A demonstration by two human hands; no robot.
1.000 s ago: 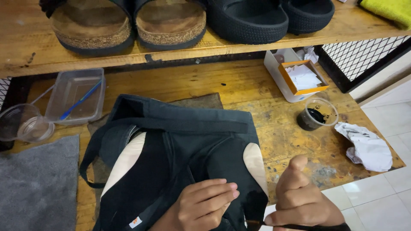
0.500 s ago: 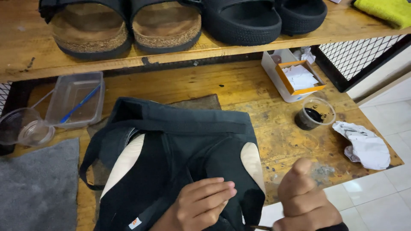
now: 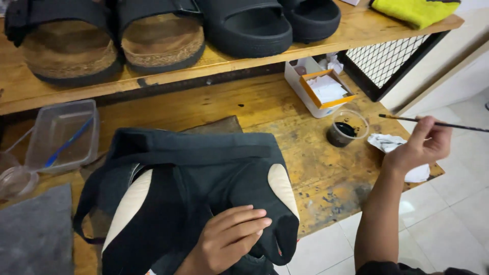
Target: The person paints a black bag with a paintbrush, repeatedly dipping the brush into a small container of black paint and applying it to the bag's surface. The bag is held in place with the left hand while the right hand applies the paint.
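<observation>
A black fabric bag (image 3: 204,173) with cream panels lies on the wooden bench (image 3: 310,168). My left hand (image 3: 229,239) rests flat on its lower part, fingers pressing the fabric. My right hand (image 3: 420,145) is raised to the right, above a crumpled white paper (image 3: 392,142), pinching a thin paintbrush (image 3: 433,122) whose tip points left toward a small clear cup of black paint (image 3: 346,128). The brush tip hangs just right of the cup, apart from it.
A white box with an orange tray of papers (image 3: 321,89) stands behind the cup. A clear plastic tray with a blue brush (image 3: 61,135) sits at left, a grey mat (image 3: 33,234) below it. Sandals (image 3: 163,35) and a yellow cloth (image 3: 412,10) line the upper shelf.
My right hand has lifted from the bag's lower right corner and swung right and away with the brush, toward the paint cup. The left hand stays on the bag. The view shifted right.
</observation>
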